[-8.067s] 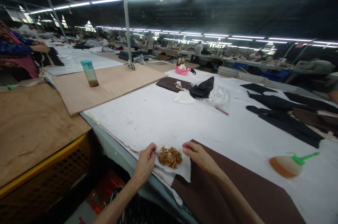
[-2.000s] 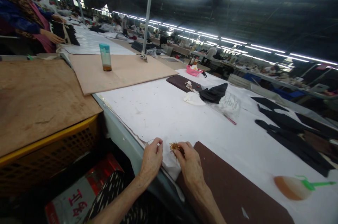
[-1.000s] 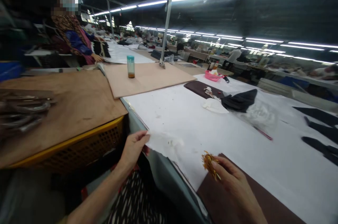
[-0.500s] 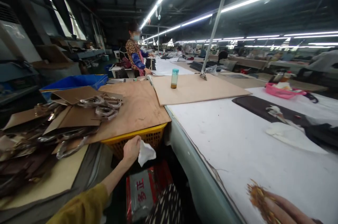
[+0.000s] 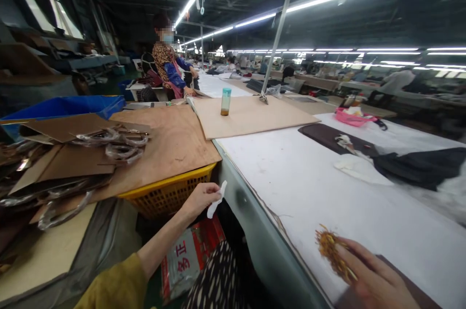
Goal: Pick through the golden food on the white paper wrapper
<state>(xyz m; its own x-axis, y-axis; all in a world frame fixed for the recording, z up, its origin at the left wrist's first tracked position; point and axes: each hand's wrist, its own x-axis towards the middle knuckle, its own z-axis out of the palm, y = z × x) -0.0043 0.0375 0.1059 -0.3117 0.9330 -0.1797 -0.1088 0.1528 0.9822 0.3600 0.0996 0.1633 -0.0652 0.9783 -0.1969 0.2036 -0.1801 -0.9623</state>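
Observation:
My left hand (image 5: 200,198) pinches a small thin white piece (image 5: 217,201), paper or cloth, over the gap beside the table's edge. Between the thumb and fingers of my right hand (image 5: 367,270) is a frayed clump of orange-brown strands (image 5: 332,251). That hand hovers above the near right part of the white-covered table (image 5: 269,173). Below it lies a dark brown flat piece (image 5: 409,282), partly hidden by the hand. A yellow plastic basket (image 5: 171,197) stands just beyond my left forearm, under a brown board (image 5: 167,139).
Bags with plastic-wrapped handles (image 5: 124,149) are piled at left, near a blue bin (image 5: 65,107). A teal-capped bottle (image 5: 225,103) stands on a tan board (image 5: 255,117). A pink basket (image 5: 353,117) and black cloth (image 5: 418,168) lie at right. A co-worker (image 5: 169,64) stands beyond.
My view has turned to the right. The white piece in my left hand has swung from broadside to nearly edge-on. My right hand with the clump has come further into view.

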